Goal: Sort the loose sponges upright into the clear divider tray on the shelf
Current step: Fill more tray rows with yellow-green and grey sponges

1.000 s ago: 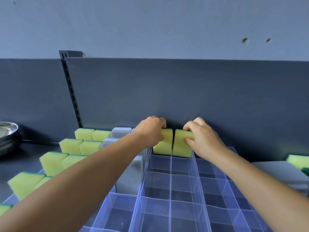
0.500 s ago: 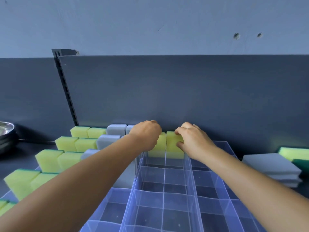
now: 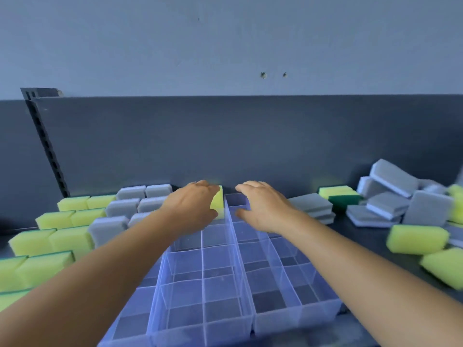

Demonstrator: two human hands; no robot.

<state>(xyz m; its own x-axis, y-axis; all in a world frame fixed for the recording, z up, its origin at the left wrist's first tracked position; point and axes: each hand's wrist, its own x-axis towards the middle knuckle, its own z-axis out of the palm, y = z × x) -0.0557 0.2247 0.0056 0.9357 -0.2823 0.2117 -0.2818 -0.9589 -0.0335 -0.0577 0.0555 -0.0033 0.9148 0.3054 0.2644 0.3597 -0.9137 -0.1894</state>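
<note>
Resting on a yellow sponge (image 3: pixel 217 202) that stood upright in a back cell of the clear divider tray (image 3: pixel 226 291), left hand (image 3: pixel 193 205) covered it, grip unclear, right hand (image 3: pixel 261 206) hovered beside with fingers relaxed and holding nothing, loose sponges (image 3: pixel 400 206) piled at the right on the shelf (image 3: pixel 363 236).

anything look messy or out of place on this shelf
Yes: the loose sponges at right lie in a jumbled heap, several grey ones tilted against each other, yellow ones lying flat, unlike the upright rows at left. In the divider tray, only one yellow sponge shows, at the left hand.
</note>
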